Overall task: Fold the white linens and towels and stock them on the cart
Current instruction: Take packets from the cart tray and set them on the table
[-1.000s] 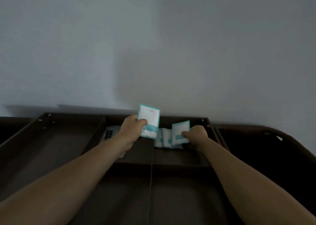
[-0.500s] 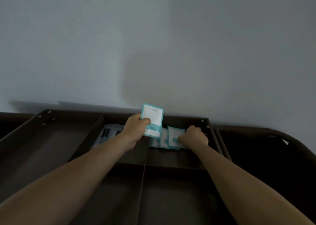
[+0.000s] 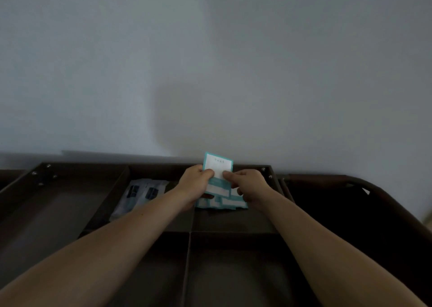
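Moving up from the loose pile it was touching half a second ago, the right hand (image 3: pixel 247 185) now meets the left hand (image 3: pixel 195 185) on a single packet (image 3: pixel 218 166), while the view has swung slightly to the left.

Two bare forearms reach forward from the bottom corners over the top tray of the cart (image 3: pixel 84 166), a dark brown box split by low dividers (image 3: pixel 189 260) into several compartments. The two nearest compartments lie in deep shadow beneath the arms.

Further on, both hands are closed on the packet, each pinching it between thumb and fingers, the left at its left edge and the right at its right edge. It stands nearly upright above the far right compartment, a flat white rectangle with a teal border, a teal band across its lower half and a line of small print near the top, too small to read.

Just below the hands, a pile of matching packets (image 3: pixel 224 202) lies overlapping on that compartment's floor. In the compartment to its left rest pale translucent sachets (image 3: pixel 140 193) with dark contents.

To the right of the tray curves a dark rail (image 3: pixel 374 185). Behind everything rises a plain grey wall (image 3: pixel 210 61).
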`<state>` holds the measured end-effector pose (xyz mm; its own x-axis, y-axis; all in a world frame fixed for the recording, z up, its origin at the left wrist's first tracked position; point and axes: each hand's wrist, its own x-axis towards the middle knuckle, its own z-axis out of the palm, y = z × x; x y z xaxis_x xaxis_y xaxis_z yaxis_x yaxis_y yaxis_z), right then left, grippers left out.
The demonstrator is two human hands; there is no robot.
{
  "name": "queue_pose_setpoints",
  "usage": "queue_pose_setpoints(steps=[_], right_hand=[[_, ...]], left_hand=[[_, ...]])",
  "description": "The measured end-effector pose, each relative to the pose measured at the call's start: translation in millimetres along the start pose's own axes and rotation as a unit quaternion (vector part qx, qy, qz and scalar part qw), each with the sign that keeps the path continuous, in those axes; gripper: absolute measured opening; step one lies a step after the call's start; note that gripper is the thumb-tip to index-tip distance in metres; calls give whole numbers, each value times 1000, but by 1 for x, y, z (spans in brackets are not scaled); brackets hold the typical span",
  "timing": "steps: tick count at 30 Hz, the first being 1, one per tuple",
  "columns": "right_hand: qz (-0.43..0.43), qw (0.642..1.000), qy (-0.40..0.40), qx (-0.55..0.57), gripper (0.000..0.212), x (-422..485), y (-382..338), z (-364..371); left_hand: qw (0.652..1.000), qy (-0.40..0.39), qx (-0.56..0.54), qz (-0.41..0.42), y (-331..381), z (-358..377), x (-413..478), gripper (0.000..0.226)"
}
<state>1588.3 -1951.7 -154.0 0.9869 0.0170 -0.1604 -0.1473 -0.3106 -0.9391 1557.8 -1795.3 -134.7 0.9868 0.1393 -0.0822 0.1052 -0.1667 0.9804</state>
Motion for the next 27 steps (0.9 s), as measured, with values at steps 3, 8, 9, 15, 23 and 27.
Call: queue_pose_setpoints(steps=[3,8,9,15,23,27], right_hand=[[-6,1000,10,-3,28,0,5,0],[22,996,85,16,25,11,15,-26],[34,995,92,-1,24,14,18,-32],[57,960,60,-267,30,26,25,-25],[79,894,97,-430,30,21,28,-9],[80,884,81,-453,40,20,30,-7]], left_hand=[[1000,-20,15,-2,-3,7,2,13],[999,-36,-1,-10,-11,2,7,11],[999,-31,-6,-10,-12,-3,8,11],[1000,1,-13,-5,-13,-24,12,12],[998,33,38,31,-16,-46,14,14],[996,47,77,26,-22,-58,9,14]])
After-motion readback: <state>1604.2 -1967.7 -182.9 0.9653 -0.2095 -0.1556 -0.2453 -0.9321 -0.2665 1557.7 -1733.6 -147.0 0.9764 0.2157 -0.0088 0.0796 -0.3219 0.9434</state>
